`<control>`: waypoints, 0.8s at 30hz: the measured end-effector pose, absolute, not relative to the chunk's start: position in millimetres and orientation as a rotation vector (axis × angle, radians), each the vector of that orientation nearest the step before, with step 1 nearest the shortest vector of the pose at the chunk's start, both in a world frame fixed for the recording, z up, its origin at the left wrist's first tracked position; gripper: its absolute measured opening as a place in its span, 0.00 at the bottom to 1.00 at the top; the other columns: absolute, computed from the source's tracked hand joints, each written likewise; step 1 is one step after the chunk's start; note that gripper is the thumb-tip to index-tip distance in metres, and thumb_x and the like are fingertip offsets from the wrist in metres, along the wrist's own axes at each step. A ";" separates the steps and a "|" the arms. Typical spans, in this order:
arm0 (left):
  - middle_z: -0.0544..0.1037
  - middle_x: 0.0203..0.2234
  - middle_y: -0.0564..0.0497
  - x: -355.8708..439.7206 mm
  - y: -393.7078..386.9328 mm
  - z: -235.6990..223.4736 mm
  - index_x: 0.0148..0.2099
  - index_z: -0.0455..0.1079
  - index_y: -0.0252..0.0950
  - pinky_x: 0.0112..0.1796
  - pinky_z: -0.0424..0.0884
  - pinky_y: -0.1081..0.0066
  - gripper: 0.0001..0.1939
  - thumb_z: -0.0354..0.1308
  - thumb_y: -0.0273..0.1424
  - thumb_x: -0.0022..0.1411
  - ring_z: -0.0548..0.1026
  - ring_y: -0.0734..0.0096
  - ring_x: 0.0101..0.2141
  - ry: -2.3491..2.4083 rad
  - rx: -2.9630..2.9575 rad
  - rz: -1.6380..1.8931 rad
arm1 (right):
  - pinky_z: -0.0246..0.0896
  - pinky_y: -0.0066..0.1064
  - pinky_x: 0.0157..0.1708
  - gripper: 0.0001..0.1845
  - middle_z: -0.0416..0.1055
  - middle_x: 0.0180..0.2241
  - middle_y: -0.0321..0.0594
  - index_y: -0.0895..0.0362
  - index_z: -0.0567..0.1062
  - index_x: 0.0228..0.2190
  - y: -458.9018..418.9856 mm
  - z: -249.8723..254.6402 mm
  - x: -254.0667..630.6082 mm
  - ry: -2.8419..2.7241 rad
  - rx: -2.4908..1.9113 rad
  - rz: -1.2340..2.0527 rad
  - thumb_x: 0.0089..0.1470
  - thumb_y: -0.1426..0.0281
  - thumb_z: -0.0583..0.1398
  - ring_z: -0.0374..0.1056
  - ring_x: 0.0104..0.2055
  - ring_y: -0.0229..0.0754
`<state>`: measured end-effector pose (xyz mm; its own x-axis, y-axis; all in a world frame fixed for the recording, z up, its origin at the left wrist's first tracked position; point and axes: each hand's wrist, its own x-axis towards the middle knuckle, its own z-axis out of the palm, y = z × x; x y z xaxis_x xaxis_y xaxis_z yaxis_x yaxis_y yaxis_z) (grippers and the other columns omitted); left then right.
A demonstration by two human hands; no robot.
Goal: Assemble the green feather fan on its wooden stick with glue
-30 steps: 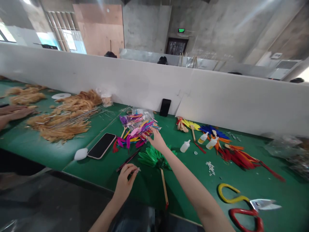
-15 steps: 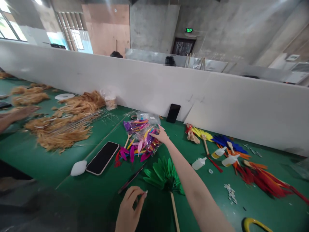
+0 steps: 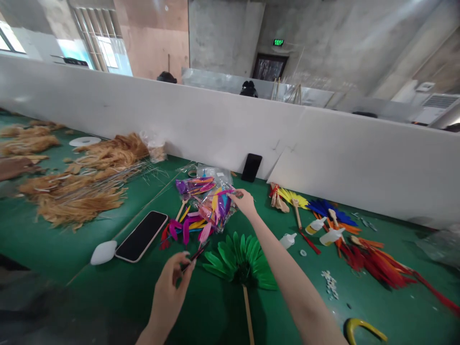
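My left hand (image 3: 170,282) is closed in a pinch round a slim dark tool (image 3: 197,256), perhaps tweezers, whose far end lies close to a pink feather (image 3: 205,233). Farther off, my right hand (image 3: 245,202) pinches a magenta feather (image 3: 225,192) at the edge of a clear plastic bag (image 3: 219,211) of coloured feathers. Below my right forearm lies a green feather fan (image 3: 242,261) with a wooden handle (image 3: 247,311). Several loose magenta, yellow and red feathers (image 3: 186,232) are spread left of the bag.
A phone (image 3: 142,237) and a white rounded case (image 3: 103,252) lie on the left. Tan fibre bundles (image 3: 82,201) and another person's hand (image 3: 16,167) are beyond. Glue bottles (image 3: 330,236), a blue fan (image 3: 325,209) and red tassels (image 3: 381,266) lie right. A white partition (image 3: 201,120) stands behind.
My left hand has moved left and up and picked up the dark tool from the table. My right hand has drawn back slightly from the bag, with its fingers now pinching. The view has shifted slightly.
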<state>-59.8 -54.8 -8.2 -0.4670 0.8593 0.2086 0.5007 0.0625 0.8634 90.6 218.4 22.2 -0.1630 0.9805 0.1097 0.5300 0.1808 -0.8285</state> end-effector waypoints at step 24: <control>0.72 0.40 0.36 -57.1 45.7 17.9 0.55 0.55 0.29 0.41 0.65 0.63 0.21 0.49 0.28 0.59 0.70 0.52 0.44 2.304 1.847 0.343 | 0.63 0.26 0.14 0.26 0.72 0.19 0.36 0.59 0.67 0.44 181.2 36.2 146.3 -1.631 -1.585 1.151 0.46 0.58 0.62 0.68 0.14 0.38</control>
